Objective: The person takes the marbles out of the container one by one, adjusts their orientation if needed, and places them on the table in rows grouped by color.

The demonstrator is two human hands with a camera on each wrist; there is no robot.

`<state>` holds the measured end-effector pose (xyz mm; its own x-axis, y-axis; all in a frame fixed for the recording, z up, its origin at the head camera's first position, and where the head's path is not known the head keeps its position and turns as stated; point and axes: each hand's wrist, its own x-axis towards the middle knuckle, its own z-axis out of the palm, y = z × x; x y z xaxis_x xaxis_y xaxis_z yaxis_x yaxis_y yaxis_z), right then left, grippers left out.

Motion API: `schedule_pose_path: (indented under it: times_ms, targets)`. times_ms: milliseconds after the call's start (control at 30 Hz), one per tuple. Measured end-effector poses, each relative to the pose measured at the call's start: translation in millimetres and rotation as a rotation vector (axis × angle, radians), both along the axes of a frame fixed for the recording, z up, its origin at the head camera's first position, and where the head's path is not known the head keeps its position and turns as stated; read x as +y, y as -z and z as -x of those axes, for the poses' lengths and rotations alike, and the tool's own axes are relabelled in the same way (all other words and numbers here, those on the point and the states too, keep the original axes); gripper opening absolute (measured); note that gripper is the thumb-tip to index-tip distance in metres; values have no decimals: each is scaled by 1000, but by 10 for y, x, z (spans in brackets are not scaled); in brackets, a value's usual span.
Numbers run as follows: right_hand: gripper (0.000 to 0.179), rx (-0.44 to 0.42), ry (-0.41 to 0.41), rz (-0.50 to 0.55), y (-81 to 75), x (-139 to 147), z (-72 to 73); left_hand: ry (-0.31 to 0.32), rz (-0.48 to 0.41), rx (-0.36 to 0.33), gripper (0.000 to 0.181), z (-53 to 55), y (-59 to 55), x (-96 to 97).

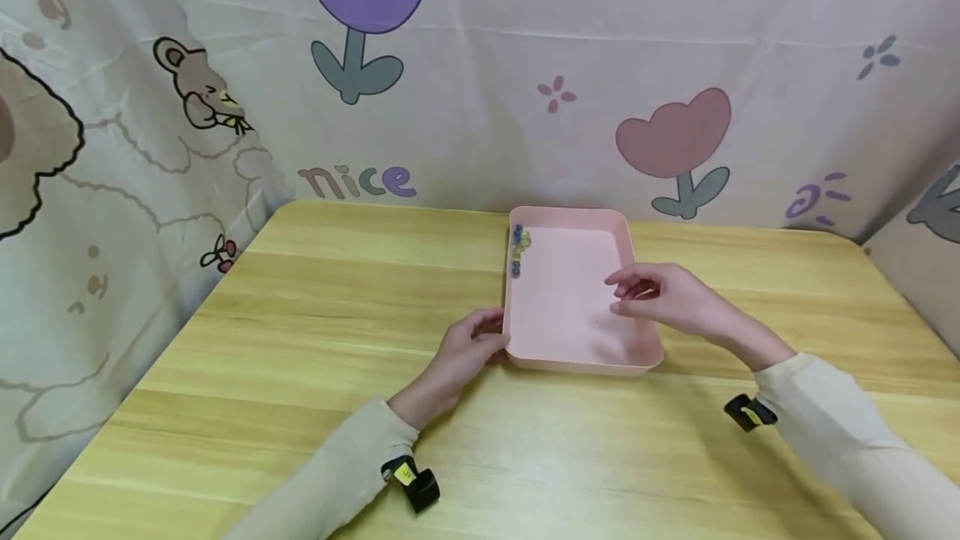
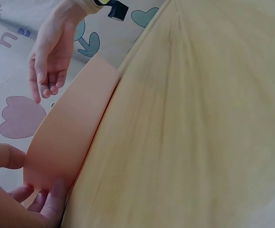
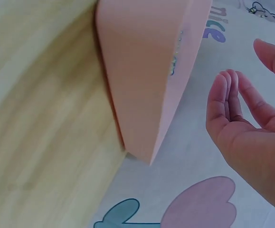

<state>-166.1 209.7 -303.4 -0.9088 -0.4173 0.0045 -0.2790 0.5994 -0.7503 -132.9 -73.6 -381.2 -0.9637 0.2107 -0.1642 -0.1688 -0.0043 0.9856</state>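
A shallow pink rectangular tray (image 1: 573, 298) lies on the wooden table. Small clear blue beads (image 1: 516, 268) and yellow beads (image 1: 525, 240) sit in a short row along its left wall, toward the far corner. My left hand (image 1: 465, 352) holds the tray at its near left corner, thumb at the rim and fingers against the outer side, as the left wrist view shows. Over the tray's right side hovers my right hand (image 1: 671, 298), fingers bent loosely and thumb apart. Nothing shows between those fingers in the right wrist view, where the beads (image 3: 174, 64) appear beyond the rim.
The light wooden table (image 1: 300, 307) extends around the tray on all sides. Behind it hangs a pale printed cloth (image 1: 480, 107) with flowers and a bear, which also covers the left side. Black wrist cameras (image 1: 411, 482) are strapped over both cream sleeves (image 1: 337, 473).
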Motion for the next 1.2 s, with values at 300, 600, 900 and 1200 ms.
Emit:
schedule_pose_path:
  times_ms: [300,600,900,1200]
  targets:
    - [37,-52,-13,-40,-117,-173,243,-15,2,4,44,-19,-5,-12]
    - [29,-39,-19,-14,-200,-442,544,-19,-11,13,43,-9,-18,-18]
    - [30,-60,69,-15,-138,-684,751,-15,-3,16,43,-1,-3,-20]
    - [30,-91,47,34,73,-812,861,-7,-16,16,43,-6,1,4]
